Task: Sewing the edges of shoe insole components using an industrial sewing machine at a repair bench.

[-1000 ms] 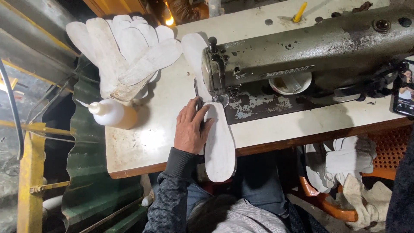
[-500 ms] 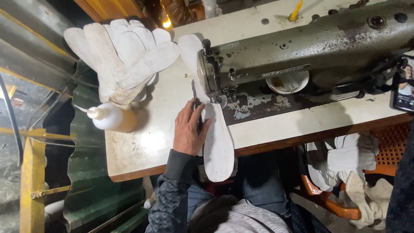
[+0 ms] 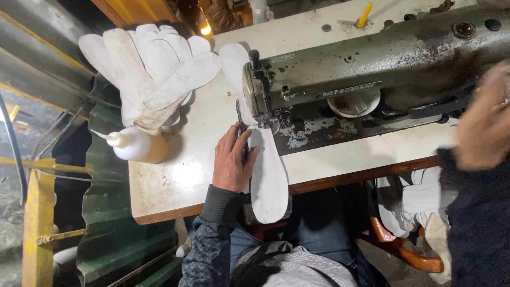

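Observation:
My left hand [image 3: 234,159] lies flat on the left edge of a long white insole-shaped piece [image 3: 269,178]. The piece runs under the presser foot of a grey-green industrial sewing machine [image 3: 372,58], and its near end hangs over the table's front edge. A second white piece [image 3: 234,59] pokes out behind the machine head. My right hand [image 3: 484,119] is blurred at the right edge, raised near the machine's right end. I cannot tell whether it holds anything.
A fanned stack of white insole pieces [image 3: 151,74] lies at the table's [image 3: 175,175] far left, with a white squeeze bottle [image 3: 135,147] in front of it. Below the table on the right, an orange basket [image 3: 404,250] holds more white pieces. Green corrugated sheet [image 3: 109,234] stands to the left.
My right hand has come into view at the right edge, blurred. The view has shifted slightly. My left hand stays on the white piece at the needle.

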